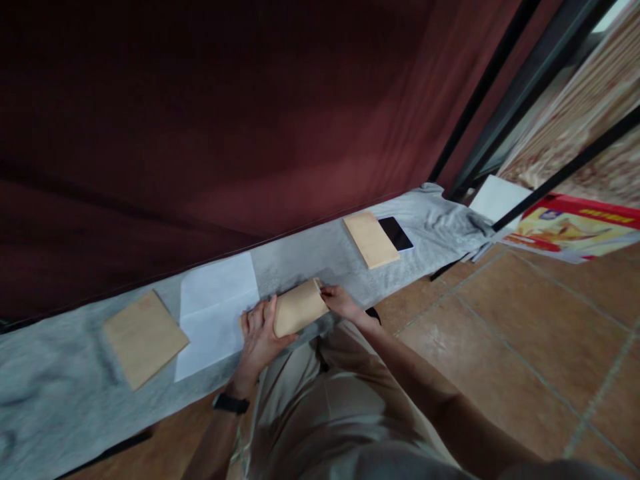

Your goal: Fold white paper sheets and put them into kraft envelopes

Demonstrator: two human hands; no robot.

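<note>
A brown paper envelope lies near the front edge of the cloth-covered bench, just before my body. My left hand grips its left end, thumb on the near side and fingers over the far side. At the right end, my right hand has its fingers closed at the envelope's mouth, where a thin white edge of paper shows. Most of that paper is hidden inside. Left of my left hand, a creased white sheet lies open, partly under another brown envelope.
On the right of the grey cloth lie a stack of brown envelopes and a dark-screened phone. A dark red curtain hangs behind the bench. Black metal bars and a red-and-yellow box stand at the right.
</note>
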